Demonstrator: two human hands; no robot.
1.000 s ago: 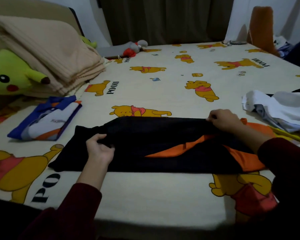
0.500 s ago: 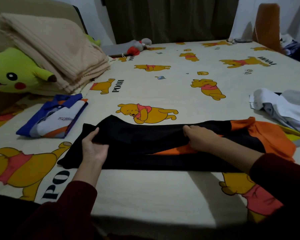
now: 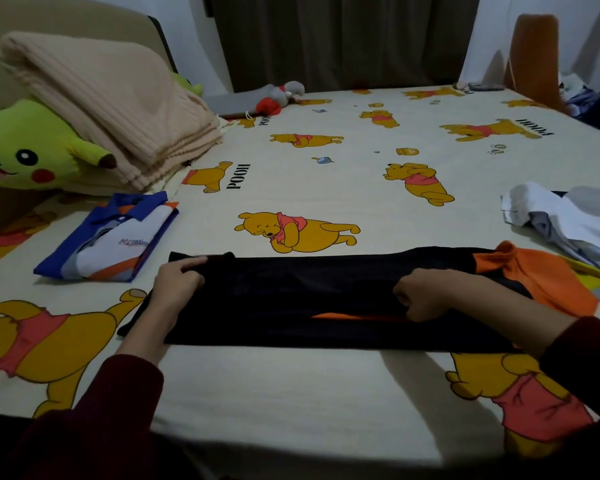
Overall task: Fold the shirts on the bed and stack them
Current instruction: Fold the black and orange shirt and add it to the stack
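Note:
A black and orange shirt (image 3: pixel 291 292) lies folded into a long band across the near part of the bed (image 3: pixel 291 393). My left hand (image 3: pixel 179 280) grips the black fabric at the band's left end, fingers curled over its top edge. My right hand (image 3: pixel 420 294) pinches the fabric right of the middle, beside a thin orange stripe. The orange collar end sticks out to the right. A folded blue, white and orange shirt (image 3: pixel 111 240) lies to the left. A loose pile of white and grey shirts (image 3: pixel 568 220) sits at the right edge.
A folded beige blanket (image 3: pixel 111 105) and a yellow plush toy (image 3: pixel 28 150) are stacked at the far left. A small grey and red plush (image 3: pixel 281 97) lies at the far end by the dark curtain. An orange-brown upright object (image 3: pixel 534 57) stands at the far right.
My right hand came from the shirt's far right end to near its middle. The upper layer has been folded over, leaving a flatter, narrower band. My left hand shifted up to the top edge.

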